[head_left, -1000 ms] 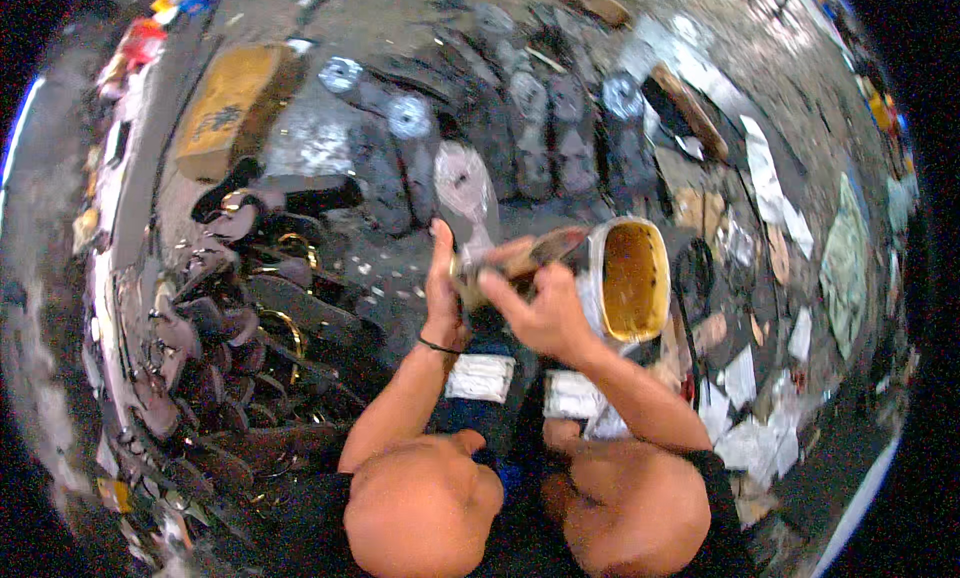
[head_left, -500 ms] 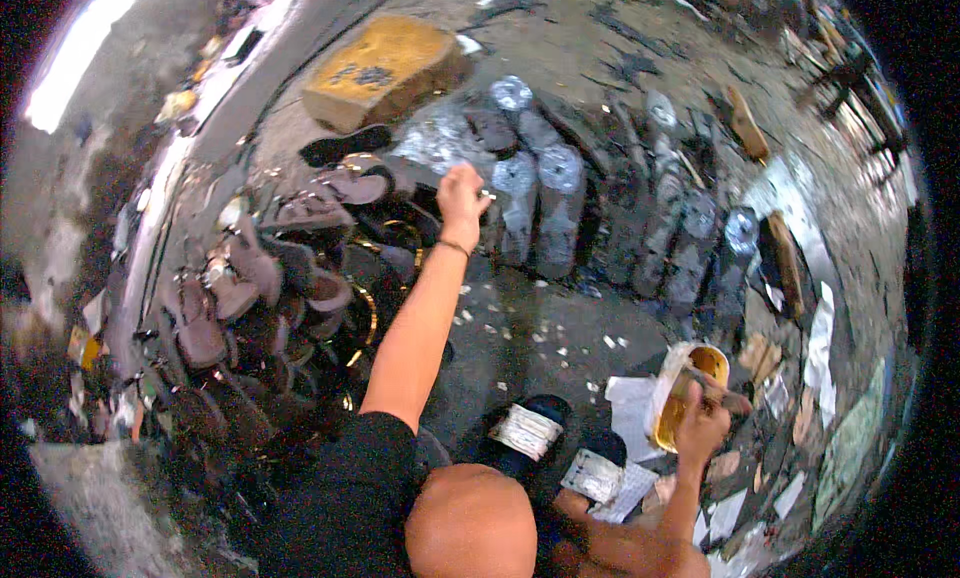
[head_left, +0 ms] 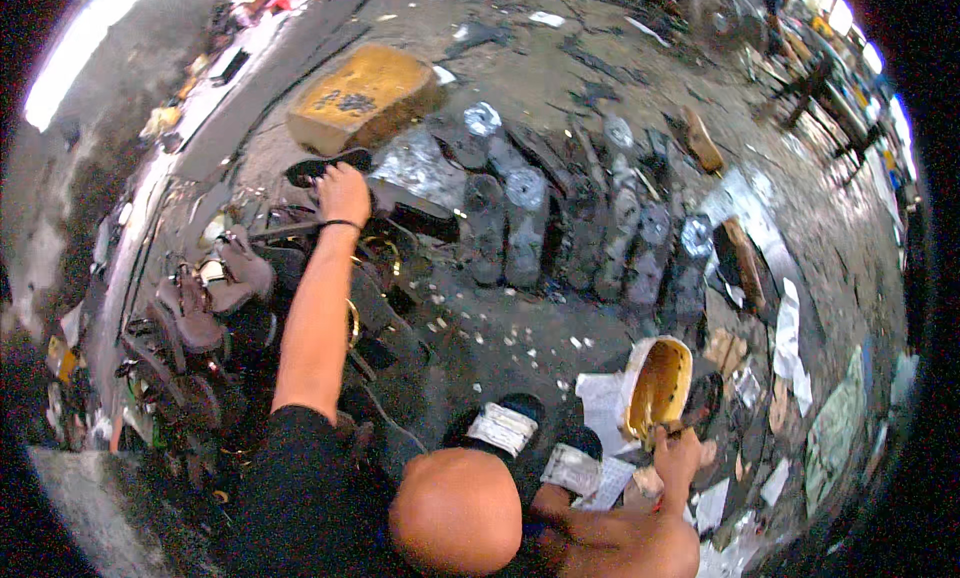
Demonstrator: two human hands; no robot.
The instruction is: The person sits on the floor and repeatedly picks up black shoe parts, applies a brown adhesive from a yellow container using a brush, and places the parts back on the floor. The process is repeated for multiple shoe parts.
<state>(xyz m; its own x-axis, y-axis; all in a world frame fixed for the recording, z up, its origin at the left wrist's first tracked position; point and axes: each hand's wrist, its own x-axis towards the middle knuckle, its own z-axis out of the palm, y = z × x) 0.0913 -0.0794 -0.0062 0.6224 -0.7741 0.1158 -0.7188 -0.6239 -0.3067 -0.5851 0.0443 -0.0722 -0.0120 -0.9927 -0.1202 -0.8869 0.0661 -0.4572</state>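
My left hand (head_left: 343, 195) reaches out to the far left, its fingers bent down on the near edge of a black shoe sole (head_left: 325, 168). Brown sandals (head_left: 195, 313) lie heaped below that arm, some with gold-coloured trim. At the near right, my right hand (head_left: 682, 456) is closed round a short tool with a dark handle, apparently a brush, at the rim of a pale oblong tub (head_left: 632, 378). Yellow-brown residue coats the tub's inside. The tool's working end is hard to make out.
Several grey soles (head_left: 525, 228) lie in a row across the middle. A yellowish block (head_left: 365, 93) stands beyond my left hand. Wooden pieces (head_left: 742, 263) and paper scraps (head_left: 600, 403) lie at the right. A fan (head_left: 715, 13) stands at the far right.
My left hand has moved left from beside the grey soles to the black sole. My right hand has shifted to the tub's near end. The view has also shifted slightly.
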